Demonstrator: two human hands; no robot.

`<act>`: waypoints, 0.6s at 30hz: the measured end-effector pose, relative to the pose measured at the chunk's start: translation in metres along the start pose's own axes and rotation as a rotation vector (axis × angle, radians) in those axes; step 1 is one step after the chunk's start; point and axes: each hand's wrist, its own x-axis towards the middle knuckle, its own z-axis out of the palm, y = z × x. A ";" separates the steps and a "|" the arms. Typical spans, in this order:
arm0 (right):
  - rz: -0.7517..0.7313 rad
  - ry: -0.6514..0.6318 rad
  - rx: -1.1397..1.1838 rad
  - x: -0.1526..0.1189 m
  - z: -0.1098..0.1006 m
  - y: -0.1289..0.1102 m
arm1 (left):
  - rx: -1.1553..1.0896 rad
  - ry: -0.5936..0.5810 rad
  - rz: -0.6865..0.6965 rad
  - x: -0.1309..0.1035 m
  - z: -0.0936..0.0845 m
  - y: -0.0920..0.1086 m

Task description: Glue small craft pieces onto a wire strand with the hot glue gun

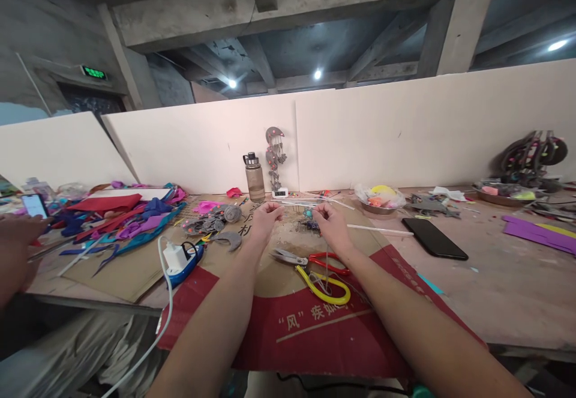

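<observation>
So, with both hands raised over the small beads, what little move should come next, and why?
Probably lower the right hand slightly toward the small beads just below it. Both it and the left hand look pinched, perhaps on a thin thread, though that is too fine to confirm.

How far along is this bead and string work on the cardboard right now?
Looks done: one grey crescent hanging is up on the white board. In hand: left hand and right hand are raised with fingers pinched; any thread is too thin to see. Left: loose grey crescent pieces, and pliers lying untouched.
</observation>
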 end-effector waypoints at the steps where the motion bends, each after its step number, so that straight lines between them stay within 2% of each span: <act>1: 0.004 0.001 0.005 0.000 0.000 0.000 | -0.015 -0.010 0.002 -0.001 0.001 0.001; 9: 0.019 0.002 -0.008 0.000 0.002 0.005 | -0.163 -0.112 -0.025 -0.005 0.002 0.009; 15: 0.024 0.012 -0.048 -0.001 0.005 0.017 | -0.192 -0.228 -0.103 -0.008 0.004 0.012; 18: 0.013 0.005 -0.060 -0.001 0.006 0.018 | -0.168 -0.176 -0.153 -0.007 0.004 0.012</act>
